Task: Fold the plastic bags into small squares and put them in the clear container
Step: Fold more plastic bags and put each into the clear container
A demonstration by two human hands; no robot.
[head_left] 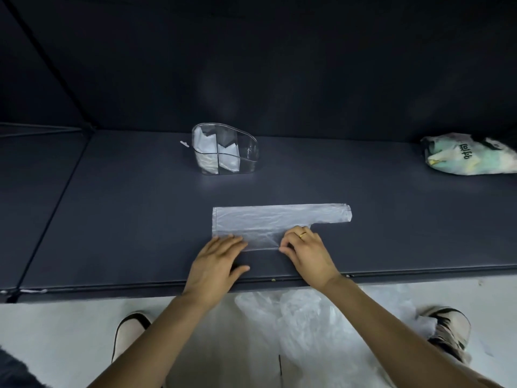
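A clear plastic bag (pixel 268 222) lies flattened into a long strip on the dark table (pixel 112 219), its handle end reaching right. My left hand (pixel 216 261) rests flat on the strip's near left corner, fingers straight. My right hand (pixel 306 252), with a gold ring, pinches the strip's near edge near its middle. Behind the bag stands the clear container (pixel 225 149) with a divider; folded white bags sit in its left compartments, and the right part looks empty.
A stuffed bag with green and white print (pixel 470 155) lies at the table's far right. Loose clear plastic bags (pixel 316 317) are heaped on the pale floor between my shoes, under the table's front edge. A dark wall rises behind the table.
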